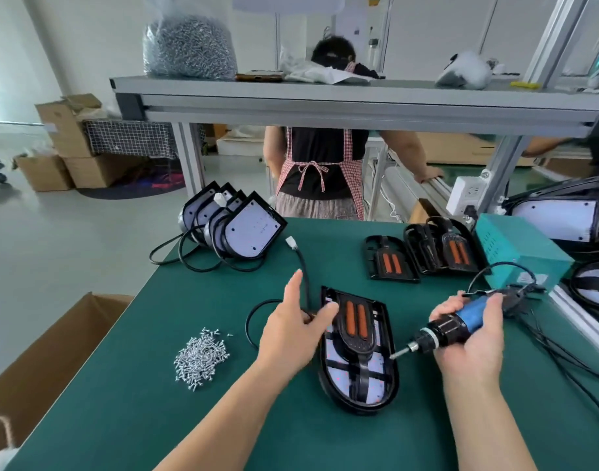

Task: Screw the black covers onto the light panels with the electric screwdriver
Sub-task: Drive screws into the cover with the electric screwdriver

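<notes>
A light panel with a black cover (357, 348) laid on it sits mid-table; the cover has two orange strips. My left hand (293, 329) rests on the panel's left edge, thumb on the cover, fingers over the black cable (303, 266). My right hand (471, 338) grips the blue and black electric screwdriver (444, 329); its bit points down-left, and its tip touches the cover's right rim. A pile of silver screws (201, 356) lies to the left on the green mat.
Several bare light panels (237, 226) lean at the table's back left. Spare black covers (390, 258) lie at the back right beside a teal power box (519, 248). A cardboard box (36, 351) stands left of the table. A person in an apron (320, 164) stands beyond.
</notes>
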`<state>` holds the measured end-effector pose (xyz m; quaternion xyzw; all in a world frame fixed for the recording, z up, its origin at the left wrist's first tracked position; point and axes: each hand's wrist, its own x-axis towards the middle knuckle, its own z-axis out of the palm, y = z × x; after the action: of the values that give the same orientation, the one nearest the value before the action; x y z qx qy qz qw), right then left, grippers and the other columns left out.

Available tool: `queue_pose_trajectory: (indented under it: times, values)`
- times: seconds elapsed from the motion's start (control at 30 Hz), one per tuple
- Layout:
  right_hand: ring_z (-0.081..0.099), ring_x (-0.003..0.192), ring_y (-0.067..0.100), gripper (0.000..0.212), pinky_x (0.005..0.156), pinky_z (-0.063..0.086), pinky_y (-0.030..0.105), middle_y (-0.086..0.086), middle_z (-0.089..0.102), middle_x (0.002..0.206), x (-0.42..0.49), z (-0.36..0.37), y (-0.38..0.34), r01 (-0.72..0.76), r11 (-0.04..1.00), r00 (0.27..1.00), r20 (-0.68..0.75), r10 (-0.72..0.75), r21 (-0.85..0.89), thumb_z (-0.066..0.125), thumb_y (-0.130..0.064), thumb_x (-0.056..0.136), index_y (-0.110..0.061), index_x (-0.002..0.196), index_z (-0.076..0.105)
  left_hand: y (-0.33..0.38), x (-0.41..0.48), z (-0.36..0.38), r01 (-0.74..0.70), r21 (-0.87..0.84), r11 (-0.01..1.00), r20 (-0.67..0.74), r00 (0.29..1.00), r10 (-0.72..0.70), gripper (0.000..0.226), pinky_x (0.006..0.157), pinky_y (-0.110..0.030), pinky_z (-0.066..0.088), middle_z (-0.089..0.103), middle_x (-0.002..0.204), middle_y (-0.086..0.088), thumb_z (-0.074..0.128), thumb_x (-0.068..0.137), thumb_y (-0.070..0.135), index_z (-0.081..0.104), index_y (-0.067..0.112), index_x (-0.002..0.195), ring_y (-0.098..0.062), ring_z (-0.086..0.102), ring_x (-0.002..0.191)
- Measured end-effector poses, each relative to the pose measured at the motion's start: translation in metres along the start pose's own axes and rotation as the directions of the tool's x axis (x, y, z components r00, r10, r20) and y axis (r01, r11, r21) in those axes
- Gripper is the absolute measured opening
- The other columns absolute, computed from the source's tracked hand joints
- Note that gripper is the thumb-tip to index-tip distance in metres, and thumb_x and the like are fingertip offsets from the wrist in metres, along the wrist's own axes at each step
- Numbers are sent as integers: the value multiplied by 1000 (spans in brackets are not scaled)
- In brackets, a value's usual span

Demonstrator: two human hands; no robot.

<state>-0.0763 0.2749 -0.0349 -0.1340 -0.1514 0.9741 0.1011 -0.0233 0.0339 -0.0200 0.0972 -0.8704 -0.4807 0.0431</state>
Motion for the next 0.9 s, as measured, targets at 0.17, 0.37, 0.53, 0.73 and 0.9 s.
queue_pose_trajectory:
  times: [0.17,0.37,0.53,0.73,0.9]
  values:
    - [55,62,5,42,62,50,14,-5,57,80,5,-5,1,-43,999,999,8,43,3,72,-46,91,-10,109,60,-40,11,-71,80,215,973,-262,965,-21,20,65,-25,49,65,74,13,64,86,13,66,30,75,-16,63,77]
    - [56,62,5,43,63,51,15,-4,59,81,4,-6,9,-103,995,995,-2,103,8,77,-43,85,-10,108,61,-71,19,-111,70,487,870,-47,997,-53,17,58,-19,44,65,74,11,72,77,8,68,24,76,-7,60,71]
    - [56,61,5,41,62,51,15,-5,60,78,4,-9,5,-105,994,994,-8,105,23,76,-43,85,-11,106,61,-62,31,-108,-90,607,790,138,990,6,12,74,-28,52,64,81,9,73,80,12,64,19,79,-14,62,81]
    - [52,62,4,36,60,50,14,-5,54,77,2,-7,3,-104,994,994,-34,105,27,70,-44,91,-11,100,59,-62,42,-107,-179,732,657,258,966,-24,20,74,-27,47,64,90,5,52,87,7,52,24,74,-19,59,87]
    - [53,60,4,36,57,50,15,-5,55,78,2,-4,5,-96,995,995,-31,97,33,73,-42,87,-11,98,59,-66,33,-105,-38,442,896,-103,990,93,21,74,-27,47,71,105,4,56,96,14,71,22,107,-17,63,89]
